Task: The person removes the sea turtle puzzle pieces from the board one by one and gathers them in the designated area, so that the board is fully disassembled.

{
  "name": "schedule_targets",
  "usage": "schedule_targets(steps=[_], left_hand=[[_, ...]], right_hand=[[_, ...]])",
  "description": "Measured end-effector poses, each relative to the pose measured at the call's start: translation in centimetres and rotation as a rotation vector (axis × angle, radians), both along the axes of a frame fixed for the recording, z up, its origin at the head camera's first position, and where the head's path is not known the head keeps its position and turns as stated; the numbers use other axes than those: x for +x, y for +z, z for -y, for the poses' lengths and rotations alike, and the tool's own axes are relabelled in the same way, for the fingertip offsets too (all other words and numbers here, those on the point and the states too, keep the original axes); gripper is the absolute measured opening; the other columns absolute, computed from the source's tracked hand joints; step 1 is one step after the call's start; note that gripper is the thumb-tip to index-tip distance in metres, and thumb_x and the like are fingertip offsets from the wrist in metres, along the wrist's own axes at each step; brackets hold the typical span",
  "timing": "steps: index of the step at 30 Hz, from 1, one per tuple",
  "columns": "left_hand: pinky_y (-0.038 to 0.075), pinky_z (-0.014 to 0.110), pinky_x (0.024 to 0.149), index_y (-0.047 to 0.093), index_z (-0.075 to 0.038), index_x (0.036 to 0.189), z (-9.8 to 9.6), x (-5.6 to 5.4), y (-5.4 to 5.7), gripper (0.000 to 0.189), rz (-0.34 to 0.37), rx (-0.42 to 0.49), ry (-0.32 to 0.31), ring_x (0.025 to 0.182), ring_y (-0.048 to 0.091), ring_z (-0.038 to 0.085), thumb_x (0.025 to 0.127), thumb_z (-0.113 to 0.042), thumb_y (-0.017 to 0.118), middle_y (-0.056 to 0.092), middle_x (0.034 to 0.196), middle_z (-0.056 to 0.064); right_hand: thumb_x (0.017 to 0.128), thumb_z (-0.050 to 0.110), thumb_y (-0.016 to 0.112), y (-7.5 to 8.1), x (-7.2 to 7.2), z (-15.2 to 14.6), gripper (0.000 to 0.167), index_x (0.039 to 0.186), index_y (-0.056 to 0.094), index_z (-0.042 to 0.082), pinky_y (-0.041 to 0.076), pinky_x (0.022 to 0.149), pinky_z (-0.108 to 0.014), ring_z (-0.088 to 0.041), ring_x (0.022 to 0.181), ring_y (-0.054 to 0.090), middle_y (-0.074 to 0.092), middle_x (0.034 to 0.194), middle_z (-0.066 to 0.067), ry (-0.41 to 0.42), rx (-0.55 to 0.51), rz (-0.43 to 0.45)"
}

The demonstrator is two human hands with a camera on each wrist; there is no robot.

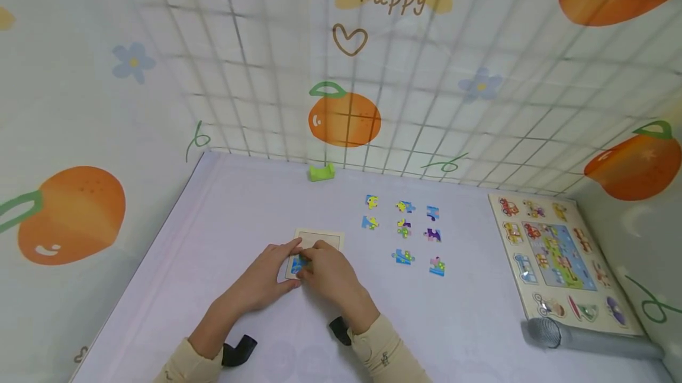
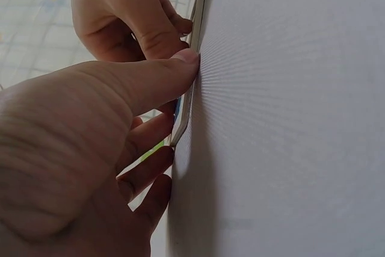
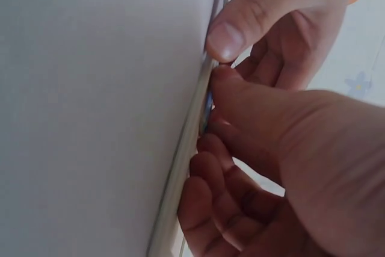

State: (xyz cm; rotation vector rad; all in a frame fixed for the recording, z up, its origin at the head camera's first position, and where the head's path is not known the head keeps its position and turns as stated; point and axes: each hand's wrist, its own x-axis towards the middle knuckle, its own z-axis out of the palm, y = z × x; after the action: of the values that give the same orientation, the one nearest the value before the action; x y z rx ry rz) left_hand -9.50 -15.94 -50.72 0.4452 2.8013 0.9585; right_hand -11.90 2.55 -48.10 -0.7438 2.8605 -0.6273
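A small wooden puzzle tray [image 1: 326,238] lies flat on the table under both hands. Blue jigsaw pieces [image 1: 296,265] show in its near left part, partly hidden by fingers. My left hand [image 1: 260,279] holds the tray from the left, thumb at the near edge and fingertips along the side, as the left wrist view shows. Over the tray, my right hand [image 1: 331,272] has thumb and index finger pinched at a blue puzzle piece [image 3: 208,106], mostly covered. The other right fingers curl at the tray's edge in the right wrist view.
Several loose jigsaw pieces [image 1: 403,228] lie spread in rows to the right. A light green block [image 1: 321,172] sits near the back wall. At the far right are a picture puzzle board [image 1: 562,258] and a grey microphone [image 1: 591,338]. Patterned cloth [image 1: 341,63] hangs behind.
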Motion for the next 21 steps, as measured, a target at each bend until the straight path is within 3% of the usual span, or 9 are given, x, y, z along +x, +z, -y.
schedule_targets(steps=[13,21], left_hand=[[0.042,0.049,0.116,0.026,-0.013,0.163,0.1,0.2,0.0,0.093,0.030,0.021,-0.002,0.141,0.046,0.024,0.089,-0.024,0.081,0.057,0.149,-0.005],[0.043,0.049,0.115,0.027,-0.013,0.163,0.1,0.1,0.0,0.094,0.003,0.016,-0.011,0.139,0.047,0.026,0.088,-0.024,0.082,0.056,0.150,-0.003]], right_hand=[[0.087,0.038,0.082,-1.5,-0.5,1.1,0.037,0.108,0.073,0.010,0.047,0.067,-0.021,-0.009,0.076,0.052,0.061,0.090,0.003,-0.117,-0.070,0.055],[0.091,0.029,0.078,-1.2,-0.6,1.1,0.024,0.099,0.061,0.014,0.047,0.067,-0.023,-0.009,0.075,0.054,0.062,0.089,0.004,-0.150,-0.196,0.126]])
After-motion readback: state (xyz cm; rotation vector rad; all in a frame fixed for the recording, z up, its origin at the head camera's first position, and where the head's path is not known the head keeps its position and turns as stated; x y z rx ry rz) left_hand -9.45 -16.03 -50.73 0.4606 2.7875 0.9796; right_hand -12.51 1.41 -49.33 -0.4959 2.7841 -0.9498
